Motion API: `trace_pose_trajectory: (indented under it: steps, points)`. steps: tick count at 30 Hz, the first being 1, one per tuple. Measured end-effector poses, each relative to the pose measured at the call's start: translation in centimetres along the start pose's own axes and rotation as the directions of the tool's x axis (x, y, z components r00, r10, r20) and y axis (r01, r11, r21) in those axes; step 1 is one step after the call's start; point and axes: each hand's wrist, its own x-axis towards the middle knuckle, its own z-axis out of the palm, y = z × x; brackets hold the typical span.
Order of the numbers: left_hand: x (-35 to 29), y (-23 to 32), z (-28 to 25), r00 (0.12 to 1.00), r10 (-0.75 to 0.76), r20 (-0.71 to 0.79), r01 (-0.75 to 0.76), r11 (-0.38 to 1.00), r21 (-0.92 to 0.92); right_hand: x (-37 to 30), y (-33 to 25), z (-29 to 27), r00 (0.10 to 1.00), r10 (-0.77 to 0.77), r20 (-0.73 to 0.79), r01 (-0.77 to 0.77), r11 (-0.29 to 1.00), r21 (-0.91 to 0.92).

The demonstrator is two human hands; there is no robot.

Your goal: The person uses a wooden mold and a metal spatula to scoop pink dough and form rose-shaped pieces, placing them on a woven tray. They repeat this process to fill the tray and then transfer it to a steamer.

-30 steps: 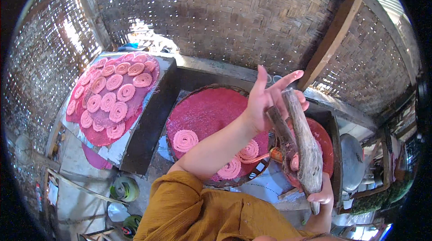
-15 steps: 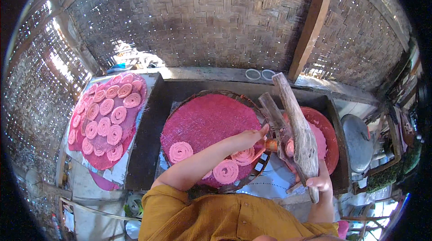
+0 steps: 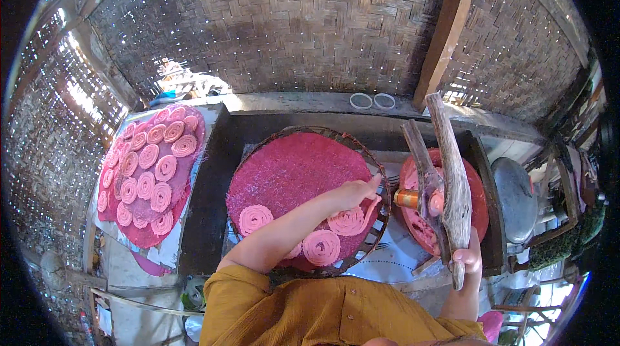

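Observation:
My right hand [image 3: 470, 257] is closed round the near end of a two-armed wooden press [image 3: 450, 172]. A short orange-gold metal cylinder [image 3: 407, 199] sticks out of its left side, and pink dough shows between the arms. My left hand [image 3: 354, 195] is over the right side of a round woven tray [image 3: 382, 224], index finger stretched out, beside a loose end of pink dough strip [image 3: 370, 213]. That strip runs into a dough coil [image 3: 347, 219]. Two more coils [image 3: 321, 247] [image 3: 254, 219] lie on the tray's dark pink cloth [image 3: 300, 162]; another is partly under my forearm.
Under the press stands a red basin [image 3: 479, 207] with pink dough. Several finished coils cover a pink cloth on a board [image 3: 161, 165] at left. Two white rings [image 3: 372, 101] lie on the back ledge. A dark pot lid [image 3: 515, 199] is at right, and a wooden post [image 3: 447, 36] stands behind.
The press has moved right, away from the tray, and its cylinder is now apart from my left hand. The dough strip's loose end now lies by the coil on the right.

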Motion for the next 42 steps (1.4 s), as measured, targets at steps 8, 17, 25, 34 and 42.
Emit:
trace_pose_trajectory:
  steps: [8, 17, 25, 34, 42]
  points:
    - [0.5, -3.6, -1.7, 0.988, -0.011, -0.157, 0.047, 0.973, 0.227, 0.1, 0.6, -0.5, 0.999, 0.018, 0.027, -0.019, 1.0, 0.026]
    - [-1.8, -4.4, -1.4, 0.969, 0.067, -0.237, 0.05, 0.888, 0.457, -0.1, 0.9, -0.3, 1.0, 0.028, -0.001, -0.028, 0.999, 0.018]
    - [-3.7, -4.9, -1.4, 0.885, 0.461, -0.069, -0.195, 0.499, 0.844, 0.0, 0.7, -0.2, 0.999, 0.033, 0.041, -0.032, 0.999, -0.015]
    - [-4.8, 0.8, -4.2, 0.719, 0.502, -0.481, -0.369, 0.862, 0.348, 1.4, 0.2, 3.7, 0.991, 0.027, 0.127, -0.032, 0.999, 0.039]
    - [-7.8, 6.2, -9.5, 0.478, 0.787, -0.39, -0.557, -0.072, -0.827, 6.7, 0.5, 8.3, 0.789, 0.264, 0.554, -0.317, 0.948, -0.001]
